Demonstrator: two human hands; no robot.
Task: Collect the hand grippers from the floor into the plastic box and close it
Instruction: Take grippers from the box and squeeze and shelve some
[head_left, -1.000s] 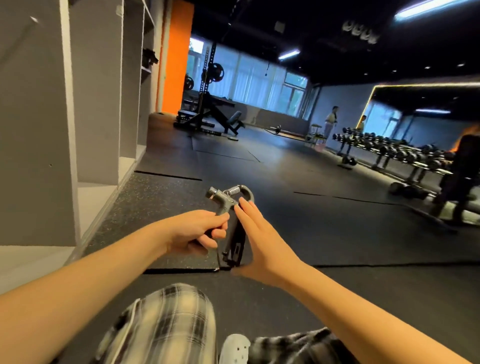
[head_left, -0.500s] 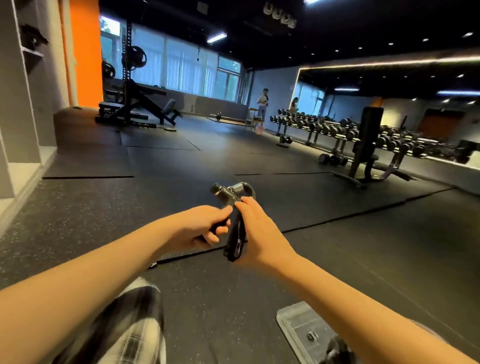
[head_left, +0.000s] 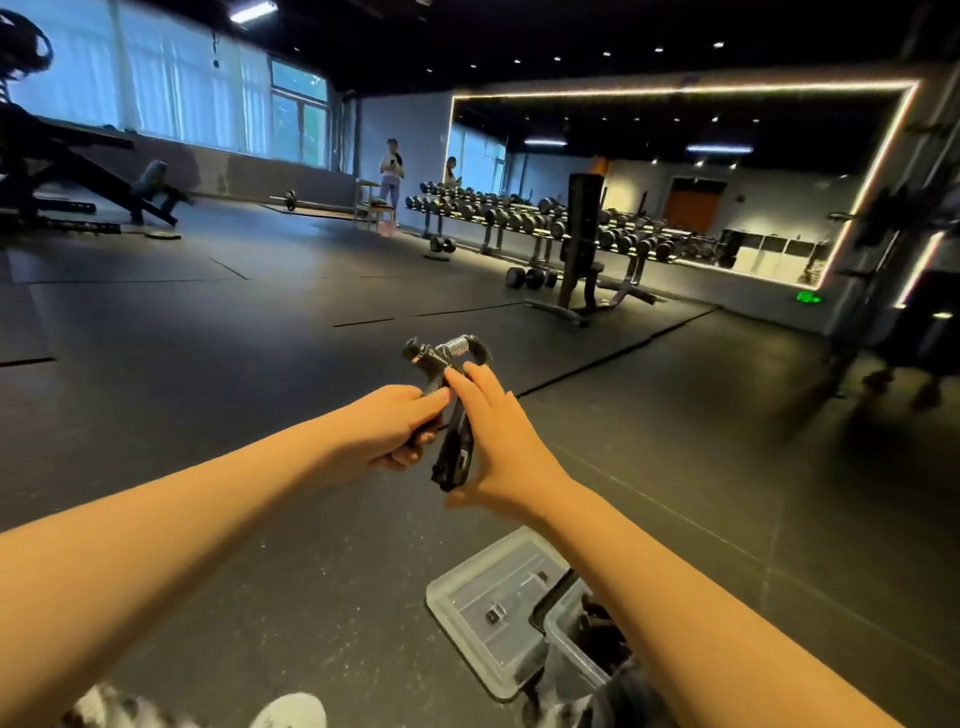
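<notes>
A black hand gripper (head_left: 453, 415) with a steel coil spring at its top is held up in front of me, above the floor. My left hand (head_left: 387, 431) grips one handle with curled fingers. My right hand (head_left: 498, 441) lies against the other handle, fingers straight along it. Low in the view, under my right forearm, stands the clear plastic box (head_left: 571, 660) with dark grippers inside. Its clear lid (head_left: 488, 608) lies flat on the floor beside it, to the left.
Black rubber floor mats (head_left: 208, 389) spread all around. A dumbbell rack (head_left: 519, 218) and a bench frame (head_left: 582, 260) stand ahead by the wall mirror. A weight bench (head_left: 78, 171) is at far left. A person (head_left: 390, 174) stands in the distance. My shoe (head_left: 288, 712) shows at the bottom.
The view has swung to the right, bringing the box and lid into sight. Both hands keep the gripper between them in much the same pose.
</notes>
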